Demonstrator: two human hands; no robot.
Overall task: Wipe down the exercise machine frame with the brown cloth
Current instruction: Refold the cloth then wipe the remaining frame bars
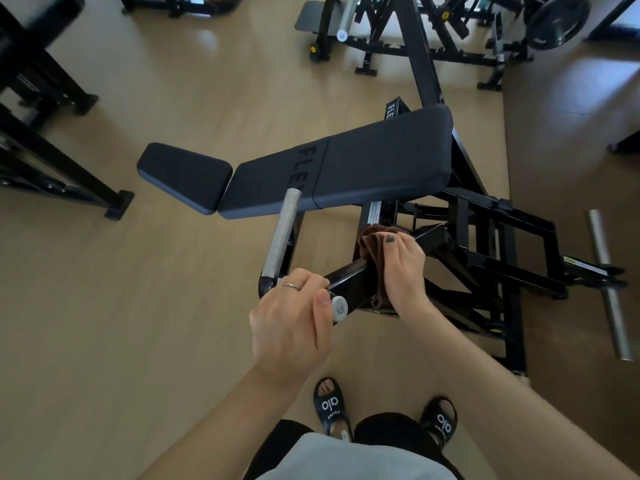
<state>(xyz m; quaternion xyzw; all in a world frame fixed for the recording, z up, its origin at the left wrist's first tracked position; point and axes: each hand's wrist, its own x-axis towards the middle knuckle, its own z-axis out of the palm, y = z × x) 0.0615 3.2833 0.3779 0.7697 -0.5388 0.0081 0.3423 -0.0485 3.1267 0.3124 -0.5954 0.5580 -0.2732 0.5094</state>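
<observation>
No containers show in this view, only gym equipment on a tan wooden floor (173,306).

The right hand (403,268) is curled over the brown cloth (372,245), pressing it around a black bar (349,282) of the exercise machine frame (485,258). The cloth is bunched and wraps over the top of the bar, with a fold hanging down below it beside the wrist; the thumb, with a dark painted nail, lies across the cloth's upper edge. So the cloth sits on the frame's near arm, just below the padded bench, gripped between the palm and the metal.

The left hand (294,323) is closed around the end of the same bar, just beside the right one but not touching the cloth. Its thumb rests next to a round grey end cap (338,309), and a ring (291,286) shows on one finger. A silver handle (282,233) rises from the bar's bend just past the knuckles, toward the black padded bench (311,168).

A second silver handle (606,282) sticks out on the far right side of the frame. Below, the person's feet in black slides (330,407) stand on the floor.
</observation>
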